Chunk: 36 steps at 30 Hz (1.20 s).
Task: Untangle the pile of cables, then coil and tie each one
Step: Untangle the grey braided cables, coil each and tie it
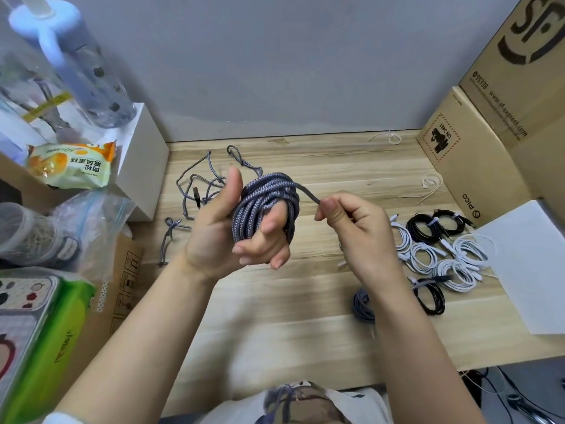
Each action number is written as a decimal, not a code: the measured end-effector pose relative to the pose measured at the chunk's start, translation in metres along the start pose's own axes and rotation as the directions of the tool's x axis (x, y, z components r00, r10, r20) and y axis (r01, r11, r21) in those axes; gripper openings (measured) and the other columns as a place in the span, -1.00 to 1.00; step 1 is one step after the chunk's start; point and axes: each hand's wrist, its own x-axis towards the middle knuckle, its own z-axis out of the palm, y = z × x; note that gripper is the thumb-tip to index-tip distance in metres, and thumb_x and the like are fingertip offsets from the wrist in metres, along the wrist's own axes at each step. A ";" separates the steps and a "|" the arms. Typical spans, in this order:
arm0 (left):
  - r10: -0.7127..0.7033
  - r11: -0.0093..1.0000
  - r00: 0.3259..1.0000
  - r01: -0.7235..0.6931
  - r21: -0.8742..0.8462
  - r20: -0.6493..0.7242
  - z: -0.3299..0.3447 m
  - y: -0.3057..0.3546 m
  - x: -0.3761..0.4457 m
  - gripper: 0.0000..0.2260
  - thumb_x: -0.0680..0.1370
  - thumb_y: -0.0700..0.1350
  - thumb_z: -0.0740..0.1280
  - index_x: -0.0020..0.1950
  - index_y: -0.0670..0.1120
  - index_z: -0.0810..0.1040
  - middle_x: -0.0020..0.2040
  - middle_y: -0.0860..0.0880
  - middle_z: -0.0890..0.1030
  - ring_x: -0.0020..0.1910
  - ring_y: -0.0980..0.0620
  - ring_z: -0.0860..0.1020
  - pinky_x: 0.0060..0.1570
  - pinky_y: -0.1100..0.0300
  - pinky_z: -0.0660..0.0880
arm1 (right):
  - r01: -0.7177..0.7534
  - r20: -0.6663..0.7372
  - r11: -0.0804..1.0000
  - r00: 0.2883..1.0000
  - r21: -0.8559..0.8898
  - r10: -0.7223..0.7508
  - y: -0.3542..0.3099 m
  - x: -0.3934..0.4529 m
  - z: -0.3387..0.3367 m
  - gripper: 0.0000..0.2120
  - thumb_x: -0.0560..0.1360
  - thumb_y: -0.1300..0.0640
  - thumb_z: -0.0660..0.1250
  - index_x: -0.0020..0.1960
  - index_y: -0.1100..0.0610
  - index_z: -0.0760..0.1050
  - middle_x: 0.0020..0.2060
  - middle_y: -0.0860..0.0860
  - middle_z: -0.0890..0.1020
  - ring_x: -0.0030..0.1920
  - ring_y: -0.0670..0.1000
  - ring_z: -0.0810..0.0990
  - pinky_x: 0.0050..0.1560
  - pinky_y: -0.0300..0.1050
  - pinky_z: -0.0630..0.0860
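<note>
A grey braided cable (260, 197) is wound in a thick coil around the fingers of my left hand (226, 228), thumb up beside the coil. My right hand (351, 228) pinches the cable's free end between thumb and forefinger, just right of the coil. Behind my left hand a loose tangle of grey braided cable (201, 185) lies on the wooden table (305, 325). At the right lie coiled and tied white cables (443, 258), black cables (434, 224) and a grey coil (363, 304).
Cardboard boxes (477, 154) stand at the back right, with white ties (431, 185) in front of them and a white sheet (532, 270) at the right edge. A white box (143, 154), a snack bag, a bottle and plastic bags crowd the left side.
</note>
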 end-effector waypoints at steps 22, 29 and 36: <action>0.429 0.735 0.603 0.199 0.648 -0.672 0.002 -0.009 0.021 -0.72 0.59 0.07 0.11 0.00 -0.10 0.48 -0.47 0.01 0.51 -0.48 0.10 0.44 -0.35 0.31 0.41 | 0.125 0.369 0.807 0.922 -0.577 0.121 -0.027 -0.021 0.020 -0.61 0.55 -0.12 0.20 -0.38 0.03 0.25 -0.50 -0.02 0.29 -0.29 0.12 0.36 -0.28 -0.05 0.27; 0.073 0.597 0.790 0.455 0.661 -0.609 0.002 -0.017 0.001 -0.28 0.48 0.33 0.05 -0.39 -0.33 0.45 -0.57 -0.08 0.45 -0.46 -0.05 0.31 -0.48 0.31 0.25 | 0.113 0.235 0.969 0.970 -0.218 -0.061 -0.026 -0.014 0.008 -0.77 0.46 -0.03 0.28 -0.21 0.05 0.64 -0.42 -0.16 0.66 -0.28 -0.14 0.60 -0.13 -0.12 0.52; -0.063 0.939 0.931 0.178 0.296 -0.360 0.003 -0.015 -0.007 -0.50 0.48 0.33 0.18 -0.22 -0.11 0.55 -0.59 0.03 0.39 -0.64 0.09 0.33 -0.28 0.19 0.48 | -0.094 0.015 0.987 0.996 0.127 0.093 -0.013 -0.006 0.001 -0.82 0.34 0.11 0.49 -0.31 0.02 0.49 -0.52 -0.10 0.41 -0.51 -0.18 0.30 -0.44 -0.37 0.26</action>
